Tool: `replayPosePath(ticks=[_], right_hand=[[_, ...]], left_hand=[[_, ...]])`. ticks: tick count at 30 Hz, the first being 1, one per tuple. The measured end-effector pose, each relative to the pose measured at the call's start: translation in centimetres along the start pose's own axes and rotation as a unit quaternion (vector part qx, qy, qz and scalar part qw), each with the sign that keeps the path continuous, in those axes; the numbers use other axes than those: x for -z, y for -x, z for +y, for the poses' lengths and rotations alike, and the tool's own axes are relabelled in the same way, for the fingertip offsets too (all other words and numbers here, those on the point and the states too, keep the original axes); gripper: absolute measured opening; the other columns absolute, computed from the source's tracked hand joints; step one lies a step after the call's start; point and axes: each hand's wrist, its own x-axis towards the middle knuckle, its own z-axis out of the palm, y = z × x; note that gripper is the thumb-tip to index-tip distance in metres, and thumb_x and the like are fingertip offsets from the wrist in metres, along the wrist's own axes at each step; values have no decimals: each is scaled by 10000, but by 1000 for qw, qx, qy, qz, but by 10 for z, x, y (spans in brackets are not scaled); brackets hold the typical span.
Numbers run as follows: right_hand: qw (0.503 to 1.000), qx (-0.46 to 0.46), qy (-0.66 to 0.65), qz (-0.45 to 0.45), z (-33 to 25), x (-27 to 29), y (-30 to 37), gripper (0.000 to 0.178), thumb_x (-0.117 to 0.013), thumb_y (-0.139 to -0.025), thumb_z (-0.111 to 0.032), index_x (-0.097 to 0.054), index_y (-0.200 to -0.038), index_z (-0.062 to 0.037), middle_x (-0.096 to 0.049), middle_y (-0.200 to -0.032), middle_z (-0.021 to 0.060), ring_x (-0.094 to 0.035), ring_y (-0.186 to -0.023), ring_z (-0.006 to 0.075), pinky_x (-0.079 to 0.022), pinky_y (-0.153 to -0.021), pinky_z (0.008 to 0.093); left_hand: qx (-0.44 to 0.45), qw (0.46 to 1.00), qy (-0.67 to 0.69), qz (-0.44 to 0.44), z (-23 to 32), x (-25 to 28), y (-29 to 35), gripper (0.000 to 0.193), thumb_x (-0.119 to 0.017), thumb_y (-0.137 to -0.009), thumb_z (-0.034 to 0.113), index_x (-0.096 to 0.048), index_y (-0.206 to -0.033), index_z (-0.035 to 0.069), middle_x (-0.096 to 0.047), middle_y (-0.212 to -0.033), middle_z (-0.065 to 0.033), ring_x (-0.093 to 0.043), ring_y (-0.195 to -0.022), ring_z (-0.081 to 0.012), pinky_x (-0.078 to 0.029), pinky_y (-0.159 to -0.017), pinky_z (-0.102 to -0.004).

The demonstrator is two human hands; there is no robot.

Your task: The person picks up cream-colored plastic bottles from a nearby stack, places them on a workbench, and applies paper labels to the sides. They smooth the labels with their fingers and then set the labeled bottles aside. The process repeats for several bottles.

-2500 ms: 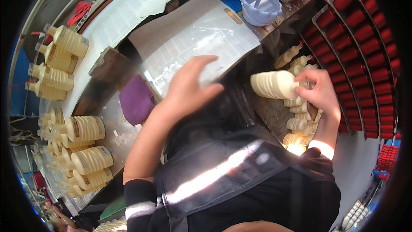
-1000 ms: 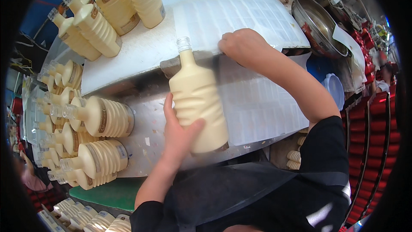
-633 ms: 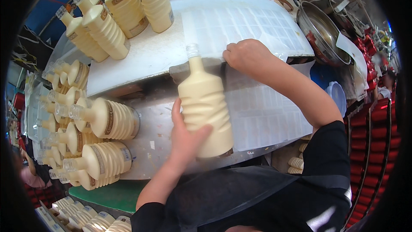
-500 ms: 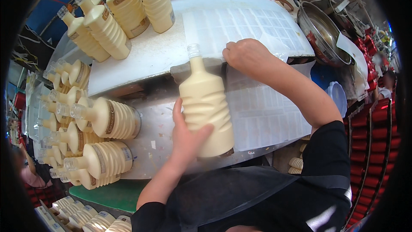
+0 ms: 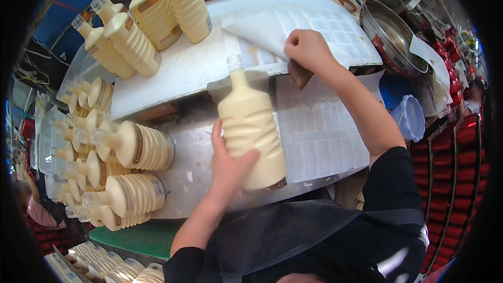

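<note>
A cream bottle [image 5: 250, 126] with wavy ridges and a clear glass neck lies in front of me, its neck pointing away. My left hand [image 5: 229, 170] is wrapped round its lower left side, thumb across the front. Beneath the neck is a grey cloth-like pad [image 5: 216, 90]. Above the white board, my right hand [image 5: 313, 50] is closed on the edge of a translucent sheet [image 5: 264, 32], which is folded back at its left corner. A brown flat pointed piece [image 5: 299, 75], its kind unclear, sticks out below that fist. Printed decals [image 5: 314, 23] show through the sheet.
Several cream bottles stand at the back left [image 5: 131, 42]; others lie stacked at the left [image 5: 133, 194]. A second decal sheet [image 5: 325, 141] lies to the right of my bottle. A metal basin [image 5: 390, 36] and a pale blue tub [image 5: 408, 118] are at the right.
My right hand has shifted slightly right and away from me, lifting the sheet's near left edge into a fold. The brown piece has come into view below it. My left hand keeps hold of the bottle.
</note>
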Motion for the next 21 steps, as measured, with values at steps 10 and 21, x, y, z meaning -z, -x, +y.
replayPosePath(ticks=[10,21], right_hand=[[927,-143,196,284,61,73,29,304,-634,-873,-314,-702,-818,-23,-717,-793,187,-692,-809,397,-546,-766,469],[959,-81,250,106,55,101,-15,252,-568,-838,-160,-755,-919,-13,-725,-958,243,-697,-930,429,-550,-850,512]], left_hand=[[-8,1000,2,10,-4,-1,-2,989,-726,-811,105,-134,-1602,65,-526,-1414,-234,-605,-1235,-306,-502,-1044,-418],[-13,999,20,21,-10,0,0,904,-680,-844,106,-180,-1592,12,-445,-1481,-214,-498,-1326,-290,-414,-1124,-407]])
